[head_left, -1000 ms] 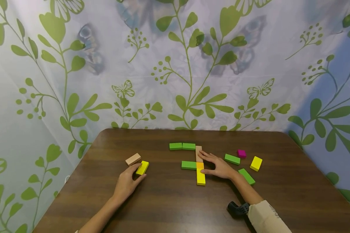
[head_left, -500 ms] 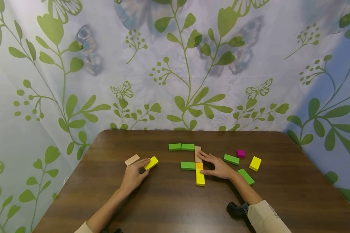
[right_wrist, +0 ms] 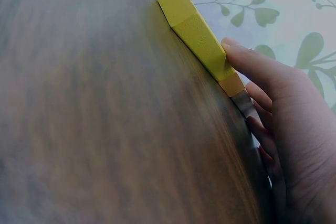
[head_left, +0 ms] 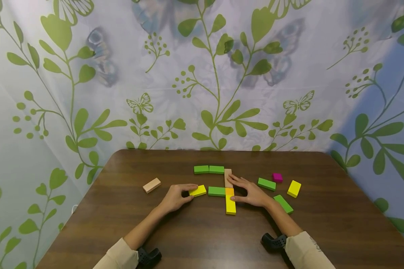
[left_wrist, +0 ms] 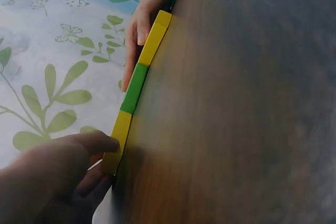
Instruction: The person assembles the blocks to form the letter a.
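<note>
In the head view, my left hand (head_left: pixel 176 197) pinches a yellow block (head_left: pixel 199 191) between thumb and fingers. That block lies just left of a green block (head_left: pixel 217 191), lined up with it end to end; in the left wrist view the yellow block (left_wrist: pixel 119 135) overlaps the green one's end. The green block meets a small orange block (head_left: pixel 229 191), which sits between a plain wooden block (head_left: pixel 227 178) and another yellow block (head_left: pixel 230 206). My right hand (head_left: pixel 253 192) rests across this column, fingertips on the wooden block and thumb on the near yellow block.
Two green blocks (head_left: pixel 209 170) lie end to end behind, reaching the wooden block's top. A loose wooden block (head_left: pixel 152 185) is at the left. On the right lie two green blocks (head_left: pixel 275 193), a magenta block (head_left: pixel 277 177) and a yellow block (head_left: pixel 294 189). A patterned cloth (head_left: pixel 202 93) hangs behind the table.
My left hand has carried the yellow block rightward from beside the loose wooden block to the green block's left end, turning it nearly sideways. My right hand stays on the column.
</note>
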The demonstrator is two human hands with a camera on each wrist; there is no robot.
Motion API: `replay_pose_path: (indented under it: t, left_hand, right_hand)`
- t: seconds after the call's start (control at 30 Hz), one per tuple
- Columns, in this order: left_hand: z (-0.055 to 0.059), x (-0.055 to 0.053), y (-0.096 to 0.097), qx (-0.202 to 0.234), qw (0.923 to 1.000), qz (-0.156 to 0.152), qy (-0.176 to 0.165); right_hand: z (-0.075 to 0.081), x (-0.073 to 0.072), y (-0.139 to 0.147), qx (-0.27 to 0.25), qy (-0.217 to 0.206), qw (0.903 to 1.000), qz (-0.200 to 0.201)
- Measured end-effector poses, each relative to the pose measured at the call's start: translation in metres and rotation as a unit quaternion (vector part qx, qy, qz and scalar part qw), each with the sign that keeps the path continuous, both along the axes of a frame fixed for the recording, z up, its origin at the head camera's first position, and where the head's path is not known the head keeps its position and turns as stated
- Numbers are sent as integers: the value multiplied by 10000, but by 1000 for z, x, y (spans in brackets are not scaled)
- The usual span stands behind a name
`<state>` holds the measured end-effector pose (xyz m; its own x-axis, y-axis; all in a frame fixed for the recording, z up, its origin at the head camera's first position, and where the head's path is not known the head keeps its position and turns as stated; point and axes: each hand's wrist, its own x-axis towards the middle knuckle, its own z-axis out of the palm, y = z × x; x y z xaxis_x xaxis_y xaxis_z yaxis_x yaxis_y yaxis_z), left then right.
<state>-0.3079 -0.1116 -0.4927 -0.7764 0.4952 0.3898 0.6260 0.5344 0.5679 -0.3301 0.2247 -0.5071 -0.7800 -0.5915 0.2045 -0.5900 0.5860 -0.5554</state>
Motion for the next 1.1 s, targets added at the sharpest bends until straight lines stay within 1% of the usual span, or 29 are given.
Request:
replay_pose_path:
  t: [0.07,0.13,0.33,0.43,0.63,0.87,1.1]
  left_hand:
    - [-1,-1,0,-23,9999,-94,-32]
    - [-2,-1,-1,16,9999,-99,-57]
    - [-5,0,-3,153,9997,189,-68]
    - [-7,0,-3,181,9995,233,-93]
    - [-8,0,-1,201,9997,165,-23]
    - [-7,-1,1,234,9996,114,-99]
    - [-7,-2,2,215,9998,21,-28]
  right_hand:
    - [0,0,0,-17,-2,10000,-2]
    - [0,0,-1,-37,2,10000,8]
    - [0,0,0,-2,33,10000,26]
    - [0,0,0,14,38,10000,5]
    - [0,0,0,30,11,10000,-55]
    - [0,0,0,-6,-17,10000,-46]
    - [-1,-1,0,18,-21,10000,-49]
